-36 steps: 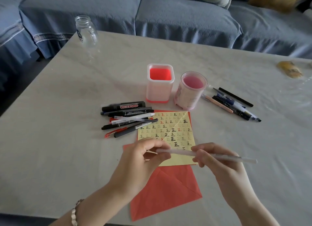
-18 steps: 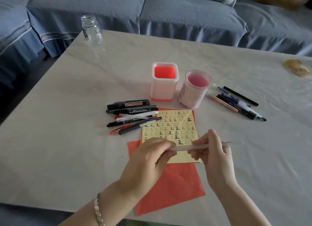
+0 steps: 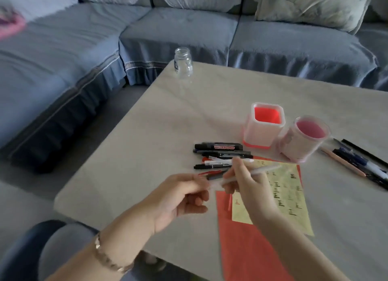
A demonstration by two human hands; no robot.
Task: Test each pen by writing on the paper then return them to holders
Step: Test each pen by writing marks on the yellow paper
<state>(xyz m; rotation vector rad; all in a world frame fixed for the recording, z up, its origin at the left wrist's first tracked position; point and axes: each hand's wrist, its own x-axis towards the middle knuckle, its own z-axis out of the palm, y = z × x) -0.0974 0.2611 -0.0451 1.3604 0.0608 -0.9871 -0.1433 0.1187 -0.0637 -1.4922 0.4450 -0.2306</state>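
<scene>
My right hand (image 3: pixel 249 188) grips a translucent white pen (image 3: pixel 262 171) above the yellow paper (image 3: pixel 289 196), which lies on a red sheet (image 3: pixel 241 249). My left hand (image 3: pixel 178 196) pinches the pen's near end or cap, blurred, at the fingertips. A pile of black, white and red pens (image 3: pixel 220 154) lies just beyond my hands. A square holder with a red inside (image 3: pixel 263 127) and a round pink holder (image 3: pixel 304 140) stand behind the paper. More pens (image 3: pixel 361 161) lie to the right of the round holder.
A small glass jar (image 3: pixel 183 62) stands at the table's far left corner. A blue sofa (image 3: pixel 189 33) wraps round the table's far and left sides, with a pale cushion (image 3: pixel 310 5) on it. The table's left edge (image 3: pixel 105 150) runs close to my left arm.
The view has swung left, so the table now sits to the right. Both hands have moved left from over the paper and the pen has tilted up at its right end.
</scene>
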